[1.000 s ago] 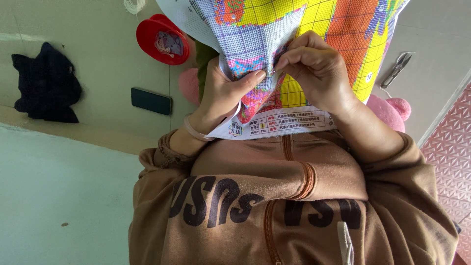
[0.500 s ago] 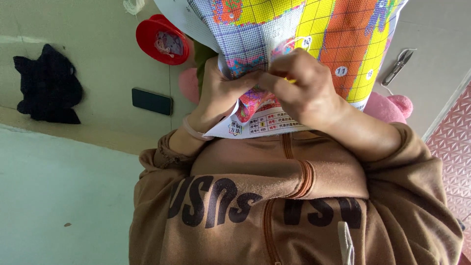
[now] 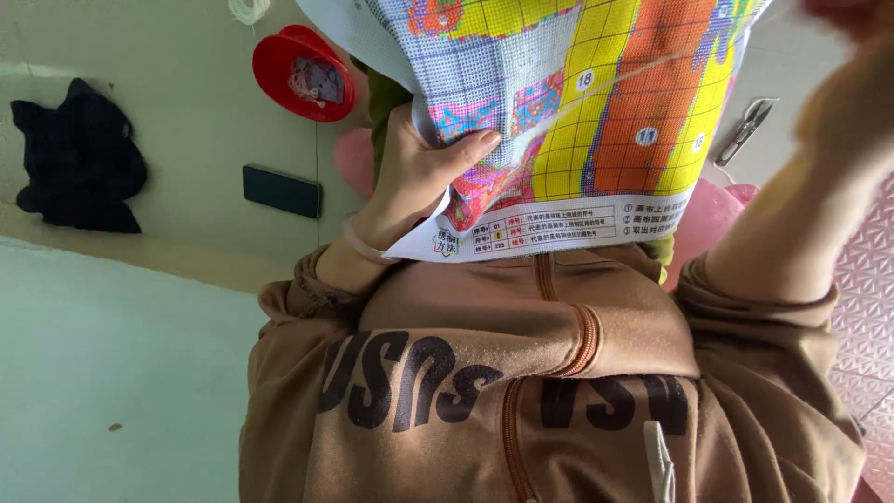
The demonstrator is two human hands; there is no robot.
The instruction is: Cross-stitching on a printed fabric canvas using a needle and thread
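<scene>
Starting at the far left, there's a dark bundle of fabric (image 3: 79,158) lying on the pale counter (image 3: 186,112). Next to it a red round lid (image 3: 303,70) with bits of thread in it is sitting open side up, and a black phone (image 3: 281,191) is lying flat just below that.

Then comes the left hand (image 3: 419,177). It's gripping the bottom corner of the stitching cloth (image 3: 596,121), thumb pressed on the front and the other fingers tucked behind. The wrist is bending up out of the brown hoodie sleeve. The cloth is hanging right in front of the person's chest, bright printed grid facing the camera.

A pale thread (image 3: 633,79) is running tight from near the thumb up towards the top right. If you ask me, that pull wants to be smooth and in line with the thread, with the left thumb pinning the cloth near the stitch so it isn't puckering.

Small snips (image 3: 750,126) are lying on the counter behind, and a pink plush toy (image 3: 708,224) is peeking out under the cloth.

The right hand (image 3: 852,14) is way up in the corner, arm lifting high, well apart from the left. It's blurry and mostly cut off, so I can't tell what it's pinching.
</scene>
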